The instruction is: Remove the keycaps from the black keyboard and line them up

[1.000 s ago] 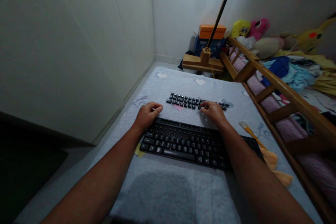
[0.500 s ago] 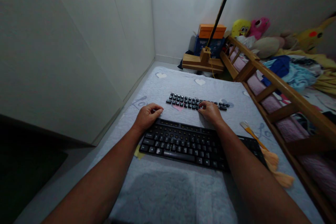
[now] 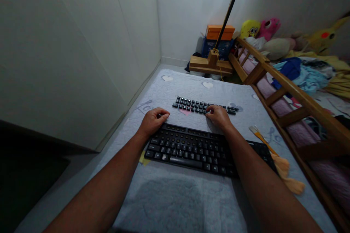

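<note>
A black keyboard [image 3: 186, 153] lies on the pale cloth; its upper rows show round sockets without keycaps. Beyond it, loose black keycaps [image 3: 193, 106] are laid out in rows. My left hand [image 3: 155, 119] rests at the keyboard's back left corner, thumb and fingertips pinched together; what they hold, if anything, is too small to tell. My right hand [image 3: 218, 115] is over the right half of the keycap rows, its thumb and forefinger closed at a keycap there. The right forearm hides part of the keyboard.
To the right lie a brush with a yellow handle [image 3: 263, 141] and an orange cloth [image 3: 290, 178]. A wooden bed rail [image 3: 300, 99] runs along the right side. A wooden stand [image 3: 210, 66] with a black pole and boxes are at the back.
</note>
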`<state>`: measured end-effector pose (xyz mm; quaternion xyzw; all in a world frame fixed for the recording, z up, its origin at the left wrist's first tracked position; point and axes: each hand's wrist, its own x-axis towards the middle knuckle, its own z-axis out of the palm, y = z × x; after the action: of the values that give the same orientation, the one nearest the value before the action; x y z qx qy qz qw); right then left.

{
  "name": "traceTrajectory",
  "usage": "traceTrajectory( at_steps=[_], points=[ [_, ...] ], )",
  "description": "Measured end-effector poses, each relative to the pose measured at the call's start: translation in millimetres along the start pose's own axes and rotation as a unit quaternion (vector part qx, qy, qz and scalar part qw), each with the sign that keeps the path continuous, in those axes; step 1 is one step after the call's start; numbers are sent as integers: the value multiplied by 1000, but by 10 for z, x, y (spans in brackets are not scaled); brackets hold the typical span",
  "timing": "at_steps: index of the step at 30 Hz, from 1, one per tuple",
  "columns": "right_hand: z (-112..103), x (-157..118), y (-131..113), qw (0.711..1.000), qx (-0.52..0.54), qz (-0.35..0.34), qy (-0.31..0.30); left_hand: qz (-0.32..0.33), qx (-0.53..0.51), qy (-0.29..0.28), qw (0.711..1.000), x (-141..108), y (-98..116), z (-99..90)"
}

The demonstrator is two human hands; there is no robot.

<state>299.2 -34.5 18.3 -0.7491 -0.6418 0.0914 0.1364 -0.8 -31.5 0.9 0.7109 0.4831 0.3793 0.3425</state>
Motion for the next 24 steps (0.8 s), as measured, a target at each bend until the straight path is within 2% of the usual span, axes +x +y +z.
traceTrajectory(
  at_steps=[13, 18, 21, 24],
  points=[
    [-33, -32, -21, 1000, 20, 7, 10, -4, 3, -2, 1000, 1, -3, 2],
    [-171, -98, -56, 997, 62, 2, 36, 2, 2, -2, 1000, -1, -19, 6],
    [-334, -247, -82, 989, 128, 8, 73, -2, 0, -5, 1000, -5, -6, 4],
    [-499, -517, -128, 947, 299, -10, 115, -3, 0, -6, 1000, -6, 16, -2]
  ],
)
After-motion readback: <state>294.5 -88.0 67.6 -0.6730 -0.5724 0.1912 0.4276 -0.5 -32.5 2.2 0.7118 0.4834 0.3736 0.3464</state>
